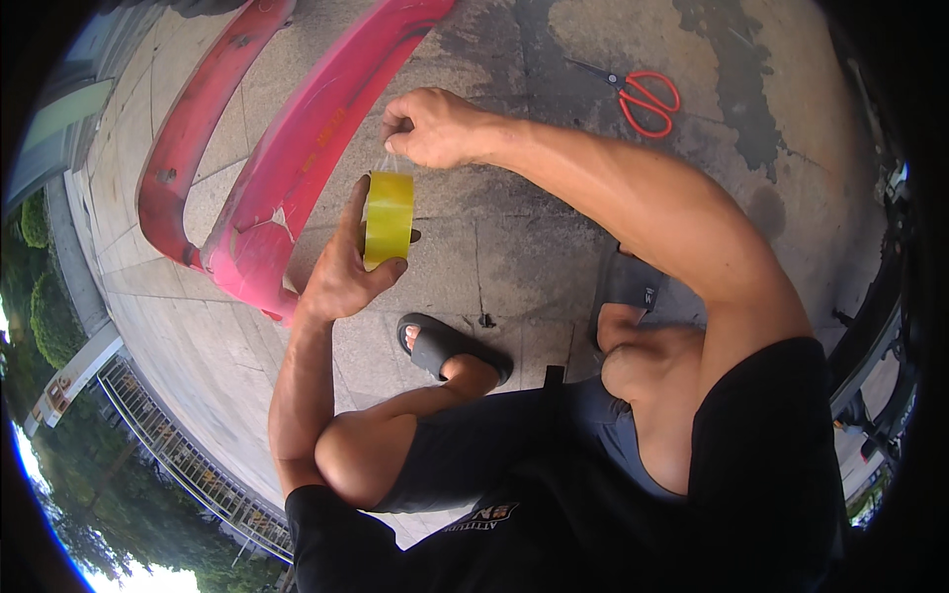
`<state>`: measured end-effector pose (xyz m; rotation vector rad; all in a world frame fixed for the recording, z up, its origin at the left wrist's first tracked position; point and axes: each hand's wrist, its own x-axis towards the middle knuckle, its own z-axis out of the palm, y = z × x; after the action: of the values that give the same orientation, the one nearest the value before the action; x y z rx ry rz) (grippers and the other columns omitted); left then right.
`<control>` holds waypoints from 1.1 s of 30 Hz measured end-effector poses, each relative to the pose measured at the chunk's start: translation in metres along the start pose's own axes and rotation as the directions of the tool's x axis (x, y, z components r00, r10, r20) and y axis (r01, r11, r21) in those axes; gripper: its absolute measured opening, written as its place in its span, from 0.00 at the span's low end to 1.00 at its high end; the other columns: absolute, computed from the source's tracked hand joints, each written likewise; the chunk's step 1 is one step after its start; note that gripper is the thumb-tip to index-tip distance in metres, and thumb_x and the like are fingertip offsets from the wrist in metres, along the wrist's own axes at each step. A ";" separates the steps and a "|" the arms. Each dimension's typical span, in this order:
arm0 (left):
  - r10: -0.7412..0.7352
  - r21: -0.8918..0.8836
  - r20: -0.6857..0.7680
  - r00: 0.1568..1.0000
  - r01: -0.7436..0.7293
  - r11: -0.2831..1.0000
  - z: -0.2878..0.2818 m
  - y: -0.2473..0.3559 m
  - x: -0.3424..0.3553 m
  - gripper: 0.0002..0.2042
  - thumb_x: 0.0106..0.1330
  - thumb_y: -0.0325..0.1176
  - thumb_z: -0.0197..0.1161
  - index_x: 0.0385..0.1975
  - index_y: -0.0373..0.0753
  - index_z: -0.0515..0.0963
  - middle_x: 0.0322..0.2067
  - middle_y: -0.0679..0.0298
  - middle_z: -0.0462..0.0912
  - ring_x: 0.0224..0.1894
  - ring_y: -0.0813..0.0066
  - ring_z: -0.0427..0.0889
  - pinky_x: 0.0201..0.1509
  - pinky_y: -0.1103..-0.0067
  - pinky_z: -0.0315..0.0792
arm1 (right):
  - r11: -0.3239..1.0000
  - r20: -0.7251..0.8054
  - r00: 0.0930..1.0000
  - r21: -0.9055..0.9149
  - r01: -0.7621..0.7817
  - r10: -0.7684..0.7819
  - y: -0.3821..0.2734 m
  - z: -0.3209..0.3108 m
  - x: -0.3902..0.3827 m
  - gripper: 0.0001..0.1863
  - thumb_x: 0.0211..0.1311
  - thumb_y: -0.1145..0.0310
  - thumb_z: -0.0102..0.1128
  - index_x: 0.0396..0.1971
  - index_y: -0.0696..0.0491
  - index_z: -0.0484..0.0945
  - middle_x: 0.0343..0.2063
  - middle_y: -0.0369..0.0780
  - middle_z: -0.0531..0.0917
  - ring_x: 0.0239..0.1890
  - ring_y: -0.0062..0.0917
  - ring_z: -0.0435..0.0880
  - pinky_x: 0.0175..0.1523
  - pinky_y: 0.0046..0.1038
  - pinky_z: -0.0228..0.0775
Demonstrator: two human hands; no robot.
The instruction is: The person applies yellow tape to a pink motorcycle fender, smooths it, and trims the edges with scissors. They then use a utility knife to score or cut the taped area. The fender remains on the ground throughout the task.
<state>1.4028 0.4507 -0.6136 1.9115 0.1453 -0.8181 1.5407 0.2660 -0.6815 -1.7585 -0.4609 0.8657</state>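
My left hand is wrapped round a roll of yellowish tape, thumb below and fingers behind it. Just above the roll, my right hand pinches a clear strip of tape that runs down to the roll. Beside my left hand lies a pink-red curved plastic panel, two long arms joined at a bend, its surface scuffed and cracked near that bend. It resembles a vehicle body part, though I cannot tell which.
Red-handled scissors lie on the paved ground beyond my right forearm. My sandalled foot is below the tape. A metal railing and greenery stand at the left rim; dark bike-like parts show at the right rim.
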 end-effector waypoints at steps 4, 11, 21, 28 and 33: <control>-0.033 -0.008 0.005 0.999 0.033 0.999 -0.003 0.000 -0.001 0.49 0.53 0.18 0.60 0.75 0.29 0.37 0.49 0.52 0.79 0.51 0.65 0.82 0.57 0.73 0.73 | 0.999 -0.010 0.999 0.002 0.036 -0.036 0.007 0.001 0.003 0.11 0.61 0.68 0.62 0.40 0.57 0.82 0.38 0.45 0.86 0.42 0.32 0.84 0.50 0.33 0.75; 0.068 0.042 0.007 0.998 -0.068 0.997 -0.011 0.004 -0.001 0.49 0.54 0.19 0.62 0.75 0.31 0.40 0.46 0.53 0.82 0.48 0.67 0.83 0.55 0.74 0.74 | 0.998 -0.063 0.997 0.041 0.055 -0.052 0.008 -0.004 0.005 0.11 0.63 0.66 0.61 0.40 0.57 0.82 0.36 0.42 0.85 0.40 0.28 0.83 0.47 0.32 0.75; -0.135 0.147 0.081 0.988 0.122 0.982 -0.030 0.014 -0.020 0.49 0.56 0.25 0.70 0.75 0.32 0.42 0.41 0.53 0.85 0.42 0.66 0.86 0.49 0.74 0.76 | 0.989 -0.272 0.962 0.146 0.016 0.025 0.030 -0.046 0.016 0.10 0.69 0.66 0.59 0.44 0.55 0.80 0.39 0.39 0.83 0.42 0.25 0.80 0.48 0.32 0.73; -0.267 0.062 0.262 0.928 0.260 0.964 -0.047 0.016 -0.062 0.52 0.53 0.36 0.80 0.73 0.32 0.50 0.37 0.60 0.82 0.39 0.72 0.85 0.41 0.74 0.78 | 0.972 -0.495 0.861 0.236 0.001 0.119 0.084 -0.094 0.040 0.06 0.64 0.68 0.58 0.38 0.50 0.81 0.30 0.35 0.83 0.34 0.21 0.80 0.41 0.30 0.74; -0.361 -0.018 0.287 0.887 0.382 0.924 -0.067 0.034 -0.085 0.52 0.52 0.31 0.79 0.73 0.35 0.49 0.43 0.58 0.81 0.46 0.68 0.85 0.47 0.71 0.80 | 0.930 -0.501 0.865 0.316 0.188 -0.005 0.088 -0.091 0.066 0.05 0.65 0.69 0.57 0.36 0.51 0.80 0.28 0.32 0.81 0.32 0.18 0.78 0.40 0.26 0.72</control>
<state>1.3846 0.5120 -0.5191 1.6988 0.3723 -1.3149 1.6433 0.2201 -0.7702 -1.5250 -0.0436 0.3655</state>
